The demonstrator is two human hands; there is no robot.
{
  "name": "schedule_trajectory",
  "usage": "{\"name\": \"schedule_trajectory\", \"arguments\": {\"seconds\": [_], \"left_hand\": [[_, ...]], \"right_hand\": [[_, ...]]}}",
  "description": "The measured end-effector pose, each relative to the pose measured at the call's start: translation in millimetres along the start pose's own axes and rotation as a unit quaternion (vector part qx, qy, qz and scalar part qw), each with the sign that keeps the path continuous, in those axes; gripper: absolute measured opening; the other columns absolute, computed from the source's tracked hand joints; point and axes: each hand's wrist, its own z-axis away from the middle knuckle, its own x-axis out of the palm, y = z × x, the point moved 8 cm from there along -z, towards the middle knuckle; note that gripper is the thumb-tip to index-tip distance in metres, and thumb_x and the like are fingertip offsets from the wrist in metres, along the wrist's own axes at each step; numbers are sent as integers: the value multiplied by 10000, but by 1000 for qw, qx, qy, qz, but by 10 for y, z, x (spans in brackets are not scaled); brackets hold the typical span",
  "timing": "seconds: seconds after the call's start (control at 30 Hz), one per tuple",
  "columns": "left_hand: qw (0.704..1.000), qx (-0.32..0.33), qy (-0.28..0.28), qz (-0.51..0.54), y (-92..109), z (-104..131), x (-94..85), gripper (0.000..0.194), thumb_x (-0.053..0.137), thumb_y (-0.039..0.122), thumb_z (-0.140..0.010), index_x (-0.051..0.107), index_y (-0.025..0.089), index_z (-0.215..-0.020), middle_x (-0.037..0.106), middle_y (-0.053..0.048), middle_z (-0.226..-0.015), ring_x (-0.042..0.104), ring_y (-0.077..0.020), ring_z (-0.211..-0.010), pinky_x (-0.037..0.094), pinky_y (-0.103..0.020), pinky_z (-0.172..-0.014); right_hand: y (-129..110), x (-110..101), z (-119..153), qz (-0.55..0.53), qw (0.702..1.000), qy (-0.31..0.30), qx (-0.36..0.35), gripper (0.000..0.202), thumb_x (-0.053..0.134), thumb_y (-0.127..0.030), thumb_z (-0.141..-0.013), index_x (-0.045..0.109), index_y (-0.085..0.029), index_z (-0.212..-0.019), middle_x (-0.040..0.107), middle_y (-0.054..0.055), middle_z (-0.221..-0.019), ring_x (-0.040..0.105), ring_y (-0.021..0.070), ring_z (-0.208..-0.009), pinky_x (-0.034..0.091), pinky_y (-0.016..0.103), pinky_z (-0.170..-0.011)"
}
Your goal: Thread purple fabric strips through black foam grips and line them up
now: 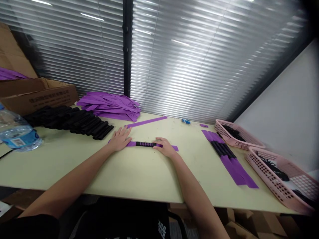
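Note:
A purple fabric strip (131, 144) lies across the table in front of me, with a black slotted sleeve (146, 144) around its middle; purple shows through the slots. My left hand (120, 139) rests flat on the strip's left part, fingers spread and pointing away from me. At the sleeve's right end, my right hand (164, 147) has its thumb and fingers closed around the sleeve and strip. The strip's right tail (175, 148) sticks out past that hand. Just beyond my left hand, another purple strip (147, 122) lies bare and slanted.
Black sleeves (74, 119) are heaped at the left, near a water bottle (20, 132) and cardboard box (47, 96). Behind them is a pile of purple strips (109, 104). Rightward lie several sleeved strips (231, 167), two pink baskets (271, 176) and, farther back, a blue wrapper (185, 121).

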Motion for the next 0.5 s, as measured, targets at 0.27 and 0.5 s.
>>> {"name": "schedule_trajectory", "arguments": {"seconds": [0.27,0.5], "left_hand": [[999,12,23,19,-9,12,-10,641,297,526,-927,125,290,-1497,128,-63,-1569,109,-379,-1419,159,-615,-1091],[913,198,345,94,539,501,-1087,330,432,266,-930,550,191,-1229,617,-102,-1185,561,-213,-1126,435,-409,-1004]], "right_hand": [[-36,-23,4,-21,1000,-6,-5,324,666,-385,-813,693,-250,-1106,588,95,-1253,517,242,-1192,369,406,-1052],[319,-435,151,36,991,108,76,346,480,-463,-908,620,-302,-1181,637,38,-1207,553,240,-1155,305,525,-1066]]}}
